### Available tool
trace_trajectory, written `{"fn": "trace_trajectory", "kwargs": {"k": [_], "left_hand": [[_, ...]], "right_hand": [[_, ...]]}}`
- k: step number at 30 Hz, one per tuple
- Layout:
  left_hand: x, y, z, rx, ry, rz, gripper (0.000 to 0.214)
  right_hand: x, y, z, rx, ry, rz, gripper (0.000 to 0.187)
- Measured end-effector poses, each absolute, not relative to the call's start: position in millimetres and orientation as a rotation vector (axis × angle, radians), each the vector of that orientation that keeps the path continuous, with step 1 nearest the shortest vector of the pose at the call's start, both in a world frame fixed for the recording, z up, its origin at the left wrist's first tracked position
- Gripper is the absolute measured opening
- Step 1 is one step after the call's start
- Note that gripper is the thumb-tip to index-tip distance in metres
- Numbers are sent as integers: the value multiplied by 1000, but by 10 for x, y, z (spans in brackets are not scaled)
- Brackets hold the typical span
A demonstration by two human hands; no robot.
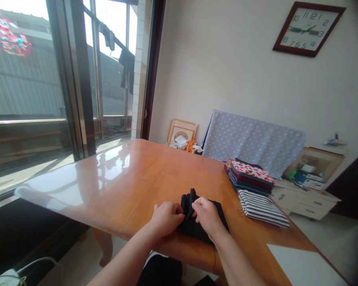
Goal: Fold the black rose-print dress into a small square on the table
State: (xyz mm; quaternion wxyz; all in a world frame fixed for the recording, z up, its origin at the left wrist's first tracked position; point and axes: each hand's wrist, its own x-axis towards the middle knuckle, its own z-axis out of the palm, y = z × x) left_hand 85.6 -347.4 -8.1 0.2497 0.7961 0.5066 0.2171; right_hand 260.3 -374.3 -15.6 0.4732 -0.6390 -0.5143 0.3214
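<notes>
A small black garment (187, 206) lies bunched near the front edge of a glossy wooden table (131, 178). My left hand (166, 218) is closed and pinches the cloth's left side. My right hand (207, 216) is closed on the cloth's middle fold, with the rest of the fabric under its palm. The two hands sit close together, almost touching.
A stack of folded clothes (250, 176) with a red-patterned piece on top sits at the table's right, and a striped folded piece (262, 207) lies in front of it. Beyond are a dotted grey board (250, 139), a white cabinet (304, 198), picture frames (181, 131), a wall clock (308, 28) and sliding glass doors (77, 79).
</notes>
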Motion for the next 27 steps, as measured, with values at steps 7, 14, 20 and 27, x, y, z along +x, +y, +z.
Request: {"fn": "trace_trajectory", "kwargs": {"k": [7, 14, 20, 27], "left_hand": [[991, -3441, -187, 2000, 1280, 683, 6], [888, -3305, -245, 1584, 1023, 708, 18], [897, -3313, -243, 1890, 1033, 631, 22], [911, -3435, -188, 2316, 1130, 539, 15]], "right_hand": [[2606, -3816, -131, -1506, -1254, 756, 17], [2608, -3829, -156, -1474, -1260, 745, 18], [2626, -3816, -172, -1440, -1243, 761, 18], [2613, -3824, -160, -1378, -1250, 807, 22]]}}
